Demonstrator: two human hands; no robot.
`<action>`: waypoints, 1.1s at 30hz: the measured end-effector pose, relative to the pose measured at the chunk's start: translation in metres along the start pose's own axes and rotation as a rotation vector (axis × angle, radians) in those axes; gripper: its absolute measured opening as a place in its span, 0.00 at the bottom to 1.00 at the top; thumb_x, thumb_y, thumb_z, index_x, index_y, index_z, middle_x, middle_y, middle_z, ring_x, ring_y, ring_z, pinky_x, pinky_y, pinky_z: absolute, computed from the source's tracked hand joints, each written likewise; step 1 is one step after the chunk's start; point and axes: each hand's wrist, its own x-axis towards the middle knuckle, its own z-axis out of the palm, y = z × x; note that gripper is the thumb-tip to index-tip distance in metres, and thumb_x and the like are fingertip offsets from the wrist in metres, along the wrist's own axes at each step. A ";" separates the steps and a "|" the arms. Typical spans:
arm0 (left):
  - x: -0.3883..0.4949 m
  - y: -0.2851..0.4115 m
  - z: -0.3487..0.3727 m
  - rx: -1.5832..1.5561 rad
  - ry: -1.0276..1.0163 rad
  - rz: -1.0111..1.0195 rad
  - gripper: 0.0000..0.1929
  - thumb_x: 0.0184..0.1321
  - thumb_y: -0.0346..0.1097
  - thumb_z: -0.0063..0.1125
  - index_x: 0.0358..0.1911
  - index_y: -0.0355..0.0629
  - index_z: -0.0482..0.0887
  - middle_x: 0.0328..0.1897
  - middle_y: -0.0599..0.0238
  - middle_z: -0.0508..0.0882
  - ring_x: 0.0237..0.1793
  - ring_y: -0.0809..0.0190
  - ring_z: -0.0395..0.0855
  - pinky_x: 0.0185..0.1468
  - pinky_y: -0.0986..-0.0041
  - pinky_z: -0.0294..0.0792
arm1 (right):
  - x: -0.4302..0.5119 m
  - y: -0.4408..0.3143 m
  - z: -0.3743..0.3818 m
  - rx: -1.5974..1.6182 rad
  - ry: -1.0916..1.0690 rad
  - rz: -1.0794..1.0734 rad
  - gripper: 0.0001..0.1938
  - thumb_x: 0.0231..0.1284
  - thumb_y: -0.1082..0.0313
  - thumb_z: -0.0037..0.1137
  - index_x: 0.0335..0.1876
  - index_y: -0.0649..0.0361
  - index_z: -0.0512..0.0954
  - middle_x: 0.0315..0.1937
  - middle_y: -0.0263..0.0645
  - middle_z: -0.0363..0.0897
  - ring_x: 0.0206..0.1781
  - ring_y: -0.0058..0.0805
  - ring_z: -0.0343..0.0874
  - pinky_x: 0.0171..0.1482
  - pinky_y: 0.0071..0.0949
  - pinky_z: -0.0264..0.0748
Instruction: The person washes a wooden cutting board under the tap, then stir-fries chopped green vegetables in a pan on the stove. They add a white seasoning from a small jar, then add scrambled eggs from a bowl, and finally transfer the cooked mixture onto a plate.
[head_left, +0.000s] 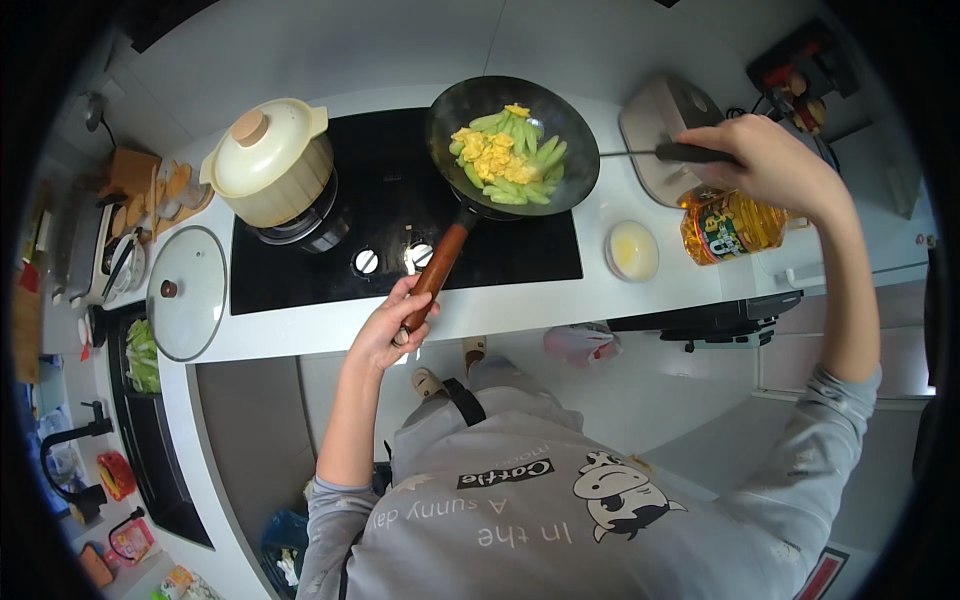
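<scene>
My left hand (394, 324) grips the brown wooden handle of a dark wok (442, 120) on the right side of the black gas hob (382, 165). Cooked scrambled egg (493, 155) and sliced green vegetable (510, 196) lie in the wok. My right hand (772, 161) holds the black handle of a metal cooking utensil (688, 154). Its thin shaft reaches over the wok's right rim, and its head is mostly hidden among the food. Below the utensil, a small bowl (632, 251) with yellow residue stands on the counter.
A cream lidded pot (274, 172) stands on the left burner, beside a glass lid (187, 292). On the right are an oil bottle (733, 227) and a beige appliance (656, 127). Leafy greens (142, 356) lie at the sink (161, 450). A plastic bag (581, 343) sits on the floor.
</scene>
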 end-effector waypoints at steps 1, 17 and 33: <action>-0.001 -0.001 0.000 -0.010 0.009 0.001 0.14 0.64 0.34 0.50 0.51 0.50 0.64 0.30 0.60 0.76 0.09 0.73 0.64 0.07 0.86 0.51 | -0.003 0.002 -0.003 -0.009 0.010 -0.050 0.18 0.51 0.72 0.58 0.50 0.65 0.77 0.35 0.50 0.81 0.38 0.43 0.81 0.45 0.35 0.77; 0.001 -0.019 0.013 -0.100 0.047 -0.001 0.17 0.62 0.34 0.53 0.52 0.52 0.65 0.29 0.62 0.78 0.09 0.70 0.65 0.08 0.83 0.49 | 0.057 0.117 0.006 0.677 -0.136 0.559 0.14 0.60 0.59 0.49 0.31 0.65 0.74 0.14 0.29 0.66 0.11 0.12 0.55 0.12 0.16 0.48; -0.001 -0.020 0.020 -0.080 0.046 0.005 0.18 0.63 0.35 0.53 0.54 0.51 0.64 0.29 0.63 0.78 0.10 0.71 0.66 0.09 0.83 0.48 | 0.141 0.061 0.056 0.376 0.022 -0.069 0.18 0.57 0.62 0.53 0.51 0.65 0.77 0.25 0.43 0.78 0.27 0.30 0.75 0.33 0.25 0.74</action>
